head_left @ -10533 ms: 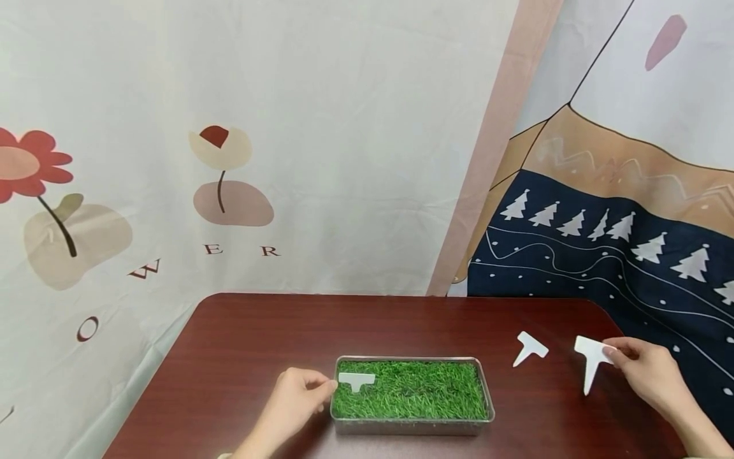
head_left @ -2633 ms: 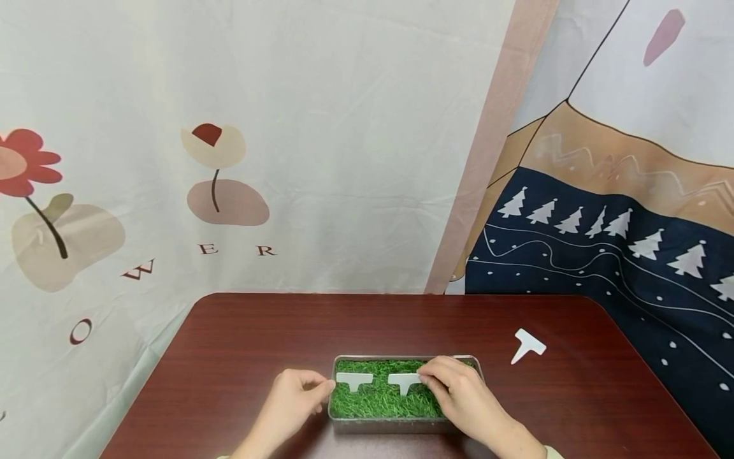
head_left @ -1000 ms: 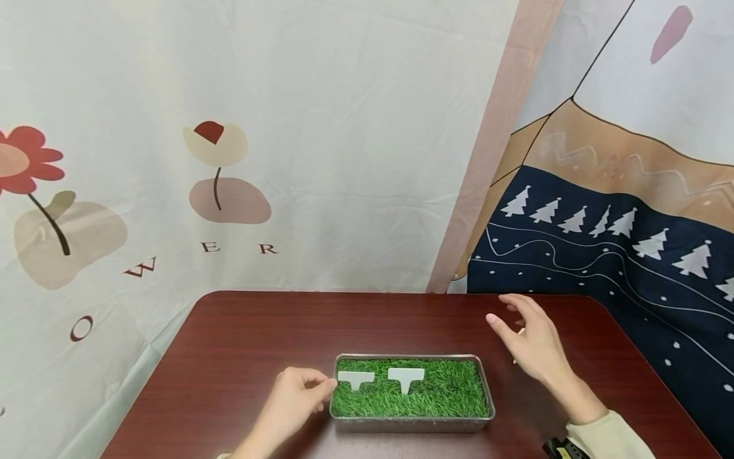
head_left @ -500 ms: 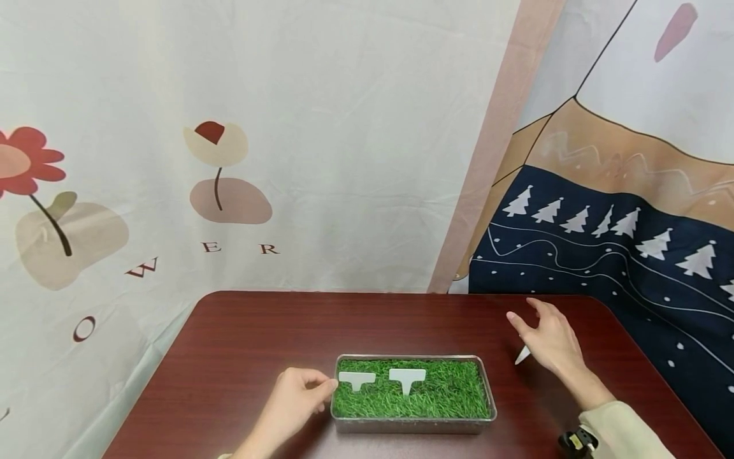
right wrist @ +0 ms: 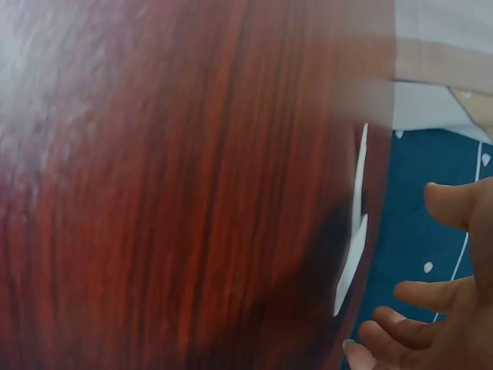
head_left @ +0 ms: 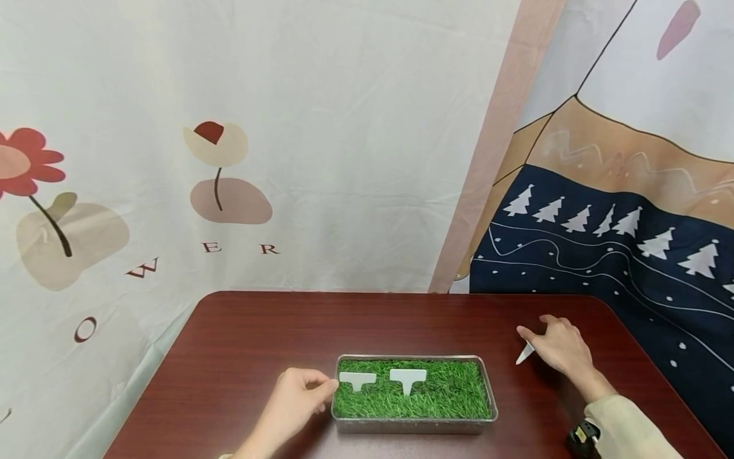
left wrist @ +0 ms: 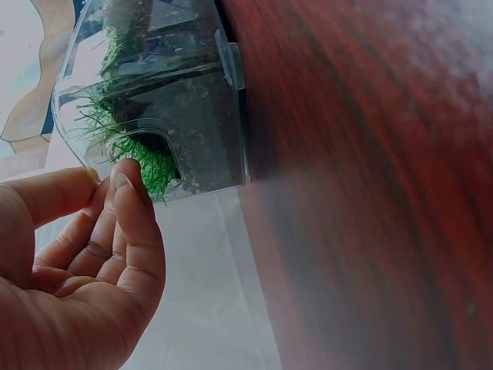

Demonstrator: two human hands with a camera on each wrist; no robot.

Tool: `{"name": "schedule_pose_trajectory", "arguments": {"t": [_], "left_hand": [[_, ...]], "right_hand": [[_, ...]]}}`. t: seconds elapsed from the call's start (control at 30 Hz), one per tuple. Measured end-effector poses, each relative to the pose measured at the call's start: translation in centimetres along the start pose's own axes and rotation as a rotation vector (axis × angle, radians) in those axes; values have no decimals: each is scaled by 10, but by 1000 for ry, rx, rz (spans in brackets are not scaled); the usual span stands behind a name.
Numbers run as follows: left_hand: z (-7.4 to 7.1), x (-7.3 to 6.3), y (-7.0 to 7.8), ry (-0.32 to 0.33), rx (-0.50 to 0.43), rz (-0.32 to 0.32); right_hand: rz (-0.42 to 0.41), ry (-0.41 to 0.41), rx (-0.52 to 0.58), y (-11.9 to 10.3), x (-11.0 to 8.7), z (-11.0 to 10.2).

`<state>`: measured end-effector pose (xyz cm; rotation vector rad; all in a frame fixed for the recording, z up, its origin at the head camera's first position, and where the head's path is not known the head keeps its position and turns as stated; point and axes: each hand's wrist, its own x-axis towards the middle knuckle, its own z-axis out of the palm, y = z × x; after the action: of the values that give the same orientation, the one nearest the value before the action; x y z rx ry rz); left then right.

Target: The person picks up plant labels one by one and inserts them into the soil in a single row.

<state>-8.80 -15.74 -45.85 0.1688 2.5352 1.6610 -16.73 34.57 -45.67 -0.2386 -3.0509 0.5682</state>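
A clear-walled box (head_left: 413, 428) of green grass (head_left: 447, 395) stands on the table. Two white T-shaped plant labels stand in it: a left label (head_left: 358, 378) and, near the middle, a second label (head_left: 408, 375) showing more stem. My left hand (head_left: 295, 398) pinches the box's left end between thumb and index finger, near a cutout in the wall (left wrist: 208, 131). My right hand (head_left: 562, 347), fingers spread, hovers over a third T-shaped label (head_left: 524, 352), whose head it hides in the head view. The right wrist view shows that label (right wrist: 355, 231) lying flat, apart from the fingers.
The reddish-brown wooden table (head_left: 258, 331) has rounded far corners. Behind it hangs a pale printed cloth (head_left: 344, 159), with a dark blue tree-patterned cloth (head_left: 573, 255) at the right.
My right hand pinched the second label in the grass, let go, and moved right over the third label, lowering over the last half second. My left hand has stayed at the box's end.
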Motion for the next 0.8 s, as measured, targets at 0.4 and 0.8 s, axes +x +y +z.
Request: {"name": "schedule_pose_trajectory", "arguments": {"t": [0.4,0.8], "left_hand": [[0,-1,0,0,6,-2],[0,0,1,3,9,-4]], "right_hand": [[-25,-108,-9,16,6,-6],[63,-146,76,17,7,-5]]}}
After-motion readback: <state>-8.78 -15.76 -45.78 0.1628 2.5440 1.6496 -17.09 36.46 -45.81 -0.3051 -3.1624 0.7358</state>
